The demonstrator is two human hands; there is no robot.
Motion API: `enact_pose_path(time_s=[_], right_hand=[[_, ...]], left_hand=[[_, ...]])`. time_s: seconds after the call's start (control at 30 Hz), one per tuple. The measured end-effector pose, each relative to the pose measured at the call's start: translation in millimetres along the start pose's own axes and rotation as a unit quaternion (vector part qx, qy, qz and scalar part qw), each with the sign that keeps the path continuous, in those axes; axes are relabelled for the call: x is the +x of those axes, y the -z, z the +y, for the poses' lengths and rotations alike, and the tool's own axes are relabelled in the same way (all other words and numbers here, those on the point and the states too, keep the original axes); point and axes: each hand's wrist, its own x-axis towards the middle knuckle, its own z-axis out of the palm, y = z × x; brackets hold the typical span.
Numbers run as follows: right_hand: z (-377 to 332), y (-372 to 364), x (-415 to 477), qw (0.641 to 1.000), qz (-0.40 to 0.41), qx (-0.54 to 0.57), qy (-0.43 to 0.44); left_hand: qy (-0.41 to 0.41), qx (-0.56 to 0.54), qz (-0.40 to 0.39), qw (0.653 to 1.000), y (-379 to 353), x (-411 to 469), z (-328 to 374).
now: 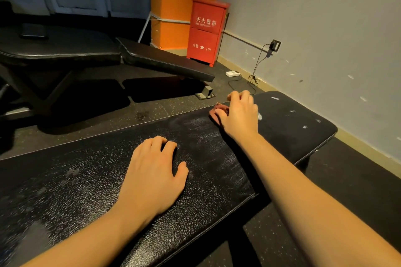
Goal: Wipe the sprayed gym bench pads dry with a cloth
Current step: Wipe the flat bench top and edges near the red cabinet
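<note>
A long black bench pad [86, 191] runs from lower left to the middle, its cracked surface glinting. A shorter black seat pad [299, 128] with small torn white spots continues it at the right. My right hand [238, 112] lies over the joint between the two pads, fingers curled on a reddish-brown cloth [214, 115] that shows only at the hand's left side. My left hand [154, 175] rests palm down on the long pad, fingers relaxed and holding nothing.
Another black bench [65, 50] with a sloping pad stands behind on the dark rubber floor. A red fire extinguisher box [205, 30] is against the orange column. A cable and white adapter [233, 73] lie by the grey wall.
</note>
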Motion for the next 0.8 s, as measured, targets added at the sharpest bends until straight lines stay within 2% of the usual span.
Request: enact_pose_path(time_s=[0.07, 0.13, 0.27, 0.47, 0.57, 0.63, 0.7, 0.73, 0.8], right_hand=[[-10, 2, -9, 0.998, 0.025, -0.015, 0.050], [-16, 4, -12, 0.997, -0.021, -0.024, 0.071], [-7, 3, -11, 0.995, -0.094, -0.016, 0.036], [-16, -6, -5, 0.996, -0.077, 0.032, -0.024], [-61, -6, -18, 0.983, -0.101, 0.137, 0.076], [-86, -6, -33, 0.953, -0.144, 0.204, 0.173], [-82, -10, -33, 0.938, -0.162, 0.215, 0.219], [-71, -12, -28, 0.943, -0.155, 0.211, 0.207], [-36, -17, -15, 0.967, -0.121, 0.191, 0.116]], left_hand=[[-0.002, 0.001, -0.003, 1.000, 0, 0, 0], [-0.005, 0.002, -0.002, 1.000, -1, 0, 0], [-0.004, -0.004, -0.001, 1.000, -1, 0, -2], [-0.005, -0.001, -0.003, 1.000, -3, 1, -2], [-0.006, 0.004, 0.000, 1.000, -3, 1, -2], [-0.007, 0.008, 0.002, 1.000, -2, 1, -2], [-0.007, 0.008, -0.003, 1.000, -1, 1, -2], [-0.006, 0.006, -0.005, 1.000, -1, 1, -2], [-0.002, -0.008, -0.005, 1.000, 0, 0, -2]])
